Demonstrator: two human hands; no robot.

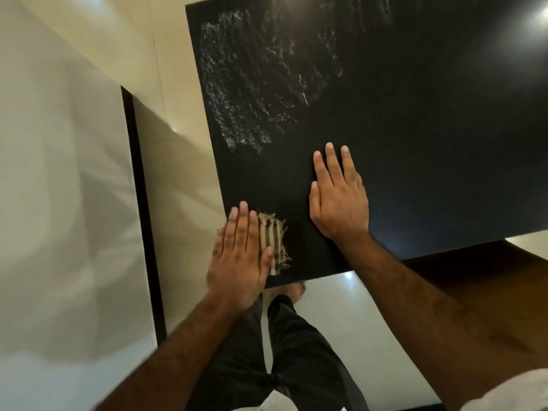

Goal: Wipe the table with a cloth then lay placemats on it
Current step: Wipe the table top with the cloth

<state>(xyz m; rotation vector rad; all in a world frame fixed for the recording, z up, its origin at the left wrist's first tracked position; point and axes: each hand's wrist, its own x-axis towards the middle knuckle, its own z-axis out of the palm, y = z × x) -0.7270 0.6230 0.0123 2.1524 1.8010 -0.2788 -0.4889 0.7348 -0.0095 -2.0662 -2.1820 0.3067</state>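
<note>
Head view: the wiping step is in hand. The left hand (240,253) lies flat with straight fingers, pressing the striped cloth (274,247) onto the dark worktop (415,129) at its 7 o'clock corner. The right hand (339,200) rests flat and released at the cloth's 2 o'clock. Damp streaks (252,84) show toward 11 o'clock. The 3 o'clock side looks unwiped, so the next sweep likely goes there. No placemats are in view.

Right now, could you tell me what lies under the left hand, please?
A frayed, beige-and-brown striped cloth lies pressed flat on the black table under the left hand; its left part is covered.
</note>
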